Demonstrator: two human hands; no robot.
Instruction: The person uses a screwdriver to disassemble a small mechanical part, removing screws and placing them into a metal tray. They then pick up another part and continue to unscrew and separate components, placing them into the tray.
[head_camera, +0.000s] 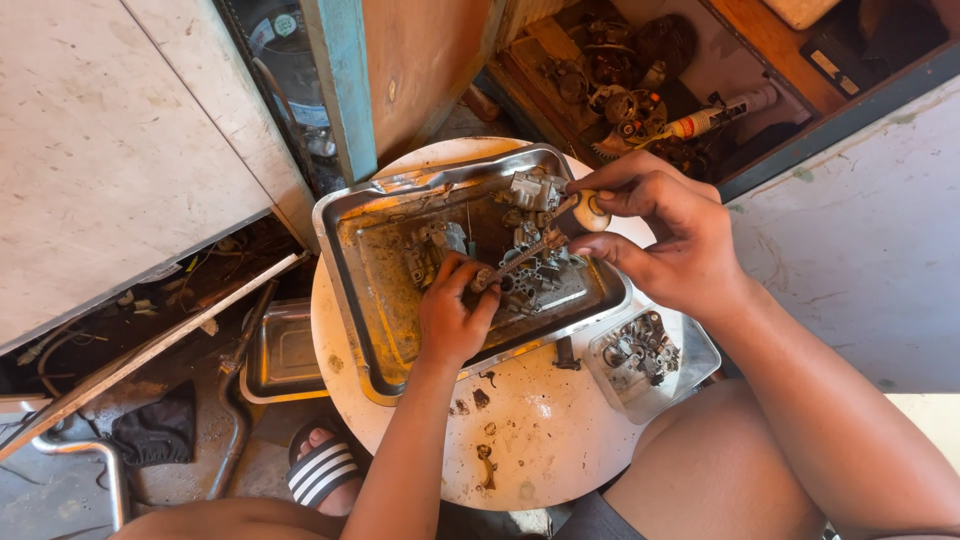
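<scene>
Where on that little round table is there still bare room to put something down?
The white table's near edge, below the steel tray and left of the clear parts tub, is bare but stained. The tray's left half is open; its right is crowded by the metal part and both hands.

A small clear plastic tub (650, 362) sits on the white round table (540, 440), just beside the tray's lower right corner, filled with small dark metal parts. A short dark bolt-like piece (566, 353) lies on the tabletop next to it, and rusty flecks (485, 465) mark the table's near side. On the floor to the left rests a second, smaller steel tray (280, 350), with a bent metal pipe (232, 420) beside it and a black cloth (155, 432) further left. A striped black-and-white sandal (322, 470) shows below the table. Up top, an open wooden crate (620, 80) holds greasy engine parts and a white tube (720, 112) of sealant.
</scene>
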